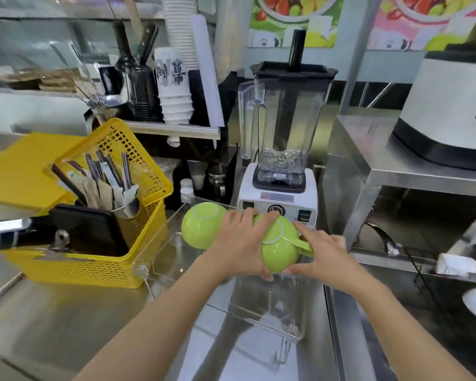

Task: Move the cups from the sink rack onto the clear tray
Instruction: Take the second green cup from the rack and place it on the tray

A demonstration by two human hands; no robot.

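A: We have the green cup upside down at centre frame, over the clear tray, just beside a second green cup.

B: Let's lower it level, rim flat, handle clear of its neighbour.

A: Our left hand cups its side; our right hand pinches at the handle, both forearms reaching up from the lower frame.
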